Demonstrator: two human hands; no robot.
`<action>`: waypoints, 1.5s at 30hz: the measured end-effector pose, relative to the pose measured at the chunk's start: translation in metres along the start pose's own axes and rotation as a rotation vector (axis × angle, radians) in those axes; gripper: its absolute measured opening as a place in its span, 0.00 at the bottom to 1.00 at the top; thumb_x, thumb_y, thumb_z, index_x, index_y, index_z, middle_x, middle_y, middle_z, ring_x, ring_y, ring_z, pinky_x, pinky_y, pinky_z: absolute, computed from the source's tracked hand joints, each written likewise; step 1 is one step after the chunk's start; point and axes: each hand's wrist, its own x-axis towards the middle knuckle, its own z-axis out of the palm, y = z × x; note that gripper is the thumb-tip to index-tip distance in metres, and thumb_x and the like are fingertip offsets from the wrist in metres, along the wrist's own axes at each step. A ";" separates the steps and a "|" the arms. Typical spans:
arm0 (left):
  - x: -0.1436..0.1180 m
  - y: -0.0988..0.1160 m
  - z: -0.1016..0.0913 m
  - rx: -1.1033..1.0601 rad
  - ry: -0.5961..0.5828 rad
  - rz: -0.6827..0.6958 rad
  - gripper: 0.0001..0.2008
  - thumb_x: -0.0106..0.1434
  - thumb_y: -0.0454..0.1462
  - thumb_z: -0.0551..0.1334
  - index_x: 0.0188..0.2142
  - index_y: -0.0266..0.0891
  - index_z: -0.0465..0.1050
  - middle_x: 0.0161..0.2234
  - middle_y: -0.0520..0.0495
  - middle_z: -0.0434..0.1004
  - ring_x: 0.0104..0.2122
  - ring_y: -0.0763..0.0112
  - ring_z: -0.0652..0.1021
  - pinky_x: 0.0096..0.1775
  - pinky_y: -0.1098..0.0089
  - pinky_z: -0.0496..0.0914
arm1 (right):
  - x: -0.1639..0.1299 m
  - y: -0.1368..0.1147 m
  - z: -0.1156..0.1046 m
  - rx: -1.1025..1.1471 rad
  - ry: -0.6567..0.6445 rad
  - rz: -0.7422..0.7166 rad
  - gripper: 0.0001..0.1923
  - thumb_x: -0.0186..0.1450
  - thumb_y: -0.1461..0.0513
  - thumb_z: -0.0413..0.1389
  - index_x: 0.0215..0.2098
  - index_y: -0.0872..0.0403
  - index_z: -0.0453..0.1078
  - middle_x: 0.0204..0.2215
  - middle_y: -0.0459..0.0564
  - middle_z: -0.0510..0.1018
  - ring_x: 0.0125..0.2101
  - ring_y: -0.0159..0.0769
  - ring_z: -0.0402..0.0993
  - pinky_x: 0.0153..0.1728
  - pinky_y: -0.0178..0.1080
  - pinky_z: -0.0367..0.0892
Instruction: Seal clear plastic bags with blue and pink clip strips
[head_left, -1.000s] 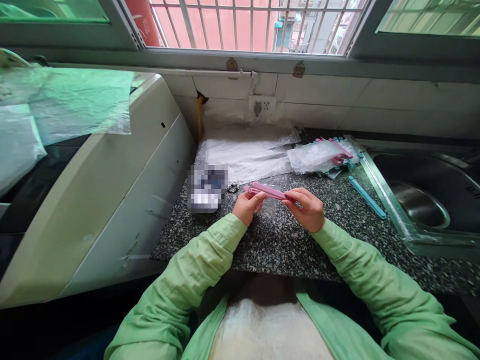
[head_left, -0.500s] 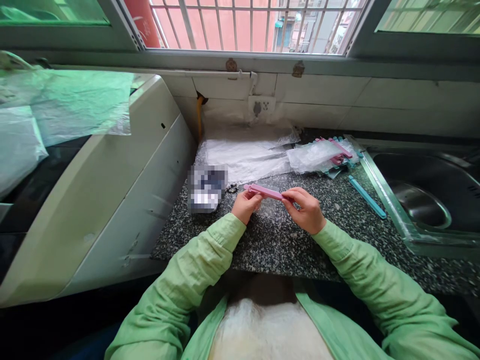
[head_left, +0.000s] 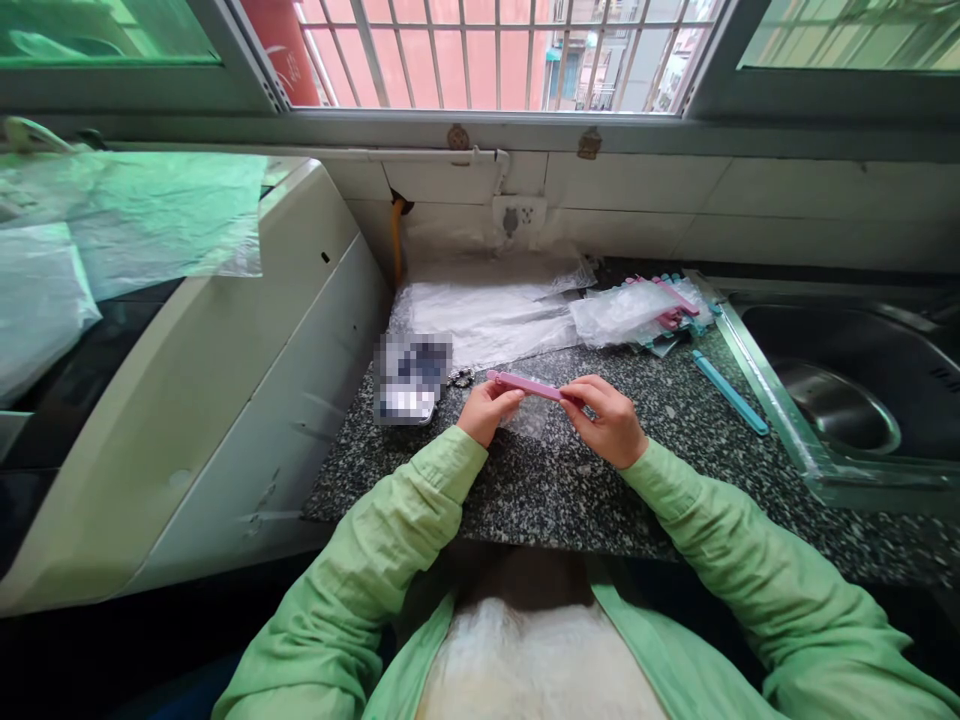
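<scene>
A long pink bag-sealing clip [head_left: 531, 385] is held level between my two hands above the speckled counter. My left hand [head_left: 486, 408] pinches it near its left end, thumb on the near side. The fingertips of my right hand [head_left: 604, 415] are closed on its right end. Below the clip lies a thin piece of clear plastic [head_left: 529, 418], partly hidden by my hands. A blue clip [head_left: 730, 393] of similar shape rests on the counter to the right of my right hand.
Behind my hands lies a clear plastic sheet [head_left: 495, 320]. A plastic bag [head_left: 626, 312] with several pink and blue clips sits beside the sink [head_left: 806, 470]. A blurred-out object [head_left: 412, 380] is at left, near a white appliance [head_left: 247, 400].
The pink clip looks slightly narrower, as if turned or pressed together. Both hands keep their grip on it. The view has shifted a little.
</scene>
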 end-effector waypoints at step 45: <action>-0.008 0.018 0.004 0.088 0.029 0.110 0.19 0.37 0.48 0.68 0.19 0.34 0.70 0.14 0.57 0.61 0.18 0.81 0.61 0.25 0.74 0.58 | 0.005 -0.007 -0.002 0.357 -0.257 0.515 0.13 0.55 0.55 0.56 0.24 0.57 0.69 0.19 0.45 0.71 0.20 0.27 0.62 0.21 0.32 0.60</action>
